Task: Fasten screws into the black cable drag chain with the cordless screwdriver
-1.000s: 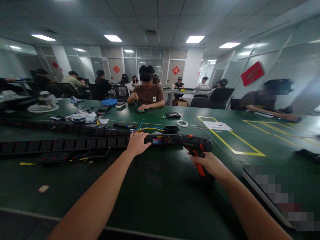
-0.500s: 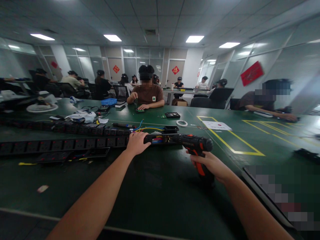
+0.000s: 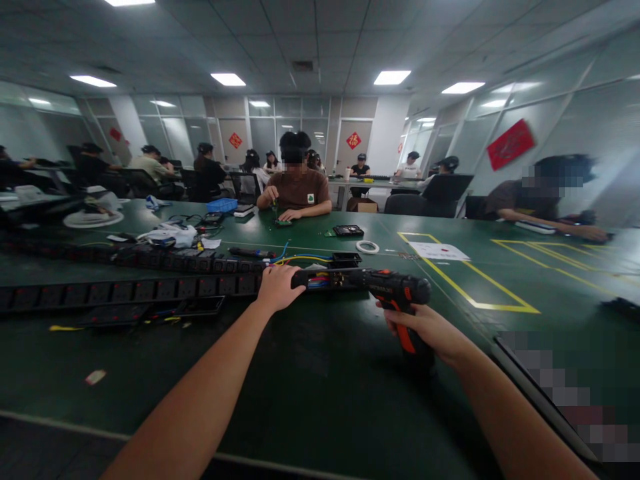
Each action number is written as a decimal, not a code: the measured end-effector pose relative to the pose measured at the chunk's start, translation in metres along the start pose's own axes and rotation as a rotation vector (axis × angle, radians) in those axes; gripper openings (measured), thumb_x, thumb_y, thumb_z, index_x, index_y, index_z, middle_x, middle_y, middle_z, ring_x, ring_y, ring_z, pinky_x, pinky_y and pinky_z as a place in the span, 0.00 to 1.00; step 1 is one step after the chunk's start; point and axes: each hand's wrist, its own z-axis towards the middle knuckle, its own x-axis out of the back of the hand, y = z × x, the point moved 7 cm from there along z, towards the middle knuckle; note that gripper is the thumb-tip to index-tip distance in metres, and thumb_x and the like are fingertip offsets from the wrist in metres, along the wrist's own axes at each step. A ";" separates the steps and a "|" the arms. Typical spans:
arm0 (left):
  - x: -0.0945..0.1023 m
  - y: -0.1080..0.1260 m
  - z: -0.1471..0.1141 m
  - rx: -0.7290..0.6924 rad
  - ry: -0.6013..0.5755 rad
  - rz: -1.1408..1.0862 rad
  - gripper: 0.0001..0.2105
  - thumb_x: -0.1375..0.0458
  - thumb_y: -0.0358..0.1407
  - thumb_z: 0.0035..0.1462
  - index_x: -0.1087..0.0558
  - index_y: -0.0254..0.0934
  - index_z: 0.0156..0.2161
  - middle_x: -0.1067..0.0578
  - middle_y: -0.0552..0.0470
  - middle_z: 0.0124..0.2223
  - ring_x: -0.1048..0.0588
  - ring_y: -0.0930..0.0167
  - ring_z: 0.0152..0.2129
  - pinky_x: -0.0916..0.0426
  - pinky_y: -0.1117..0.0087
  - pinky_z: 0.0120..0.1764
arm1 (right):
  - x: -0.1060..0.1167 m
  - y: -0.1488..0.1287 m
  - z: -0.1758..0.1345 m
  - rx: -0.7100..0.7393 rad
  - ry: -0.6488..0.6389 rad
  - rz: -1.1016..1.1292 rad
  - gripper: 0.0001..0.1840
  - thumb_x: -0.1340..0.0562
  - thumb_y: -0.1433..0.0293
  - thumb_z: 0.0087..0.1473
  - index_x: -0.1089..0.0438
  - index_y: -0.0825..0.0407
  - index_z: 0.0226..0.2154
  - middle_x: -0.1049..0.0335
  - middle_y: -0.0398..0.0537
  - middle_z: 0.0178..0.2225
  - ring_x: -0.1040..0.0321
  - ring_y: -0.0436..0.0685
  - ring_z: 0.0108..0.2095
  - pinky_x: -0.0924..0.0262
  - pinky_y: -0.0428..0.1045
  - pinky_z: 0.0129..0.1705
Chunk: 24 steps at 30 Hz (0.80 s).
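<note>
A long black power strip with a row of sockets lies across the green table. My left hand is closed over it near its right end. Just right of those fingers, an open section shows coloured wires. My right hand grips a black and orange cordless drill by its handle. The drill's front end points left, over the right end of the strip; whether its tip touches anything is too small to tell. Behind lies a second socket strip, with blue and yellow wires beside it.
Loose black covers lie in front of the strip. Farther back are a white tape roll, a black case, a paper sheet and a blue basket. A co-worker sits opposite; another sits at the right.
The whole view has shifted slightly, with everything appearing a little farther right. Both hands keep their holds on the strip and the drill.
</note>
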 end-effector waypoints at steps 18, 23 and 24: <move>-0.002 -0.002 0.000 0.010 -0.022 0.012 0.24 0.41 0.50 0.58 0.29 0.44 0.57 0.26 0.46 0.57 0.31 0.56 0.55 0.44 0.52 0.57 | 0.002 -0.019 -0.001 0.214 0.067 -0.245 0.22 0.33 0.59 0.52 0.27 0.53 0.48 0.22 0.50 0.35 0.26 0.63 0.36 0.33 0.59 0.45; -0.002 -0.002 0.000 0.015 -0.029 0.014 0.23 0.41 0.50 0.59 0.29 0.45 0.57 0.26 0.47 0.57 0.32 0.55 0.55 0.44 0.52 0.57 | 0.004 -0.016 0.004 0.175 0.094 -0.255 0.20 0.32 0.65 0.49 0.26 0.51 0.46 0.21 0.51 0.39 0.25 0.64 0.38 0.33 0.60 0.48; -0.002 -0.001 0.000 0.013 -0.026 0.014 0.23 0.41 0.50 0.59 0.29 0.45 0.57 0.26 0.47 0.57 0.31 0.55 0.55 0.44 0.52 0.57 | 0.004 -0.016 0.005 0.170 0.093 -0.256 0.20 0.32 0.65 0.49 0.26 0.52 0.46 0.21 0.51 0.39 0.25 0.63 0.38 0.33 0.59 0.47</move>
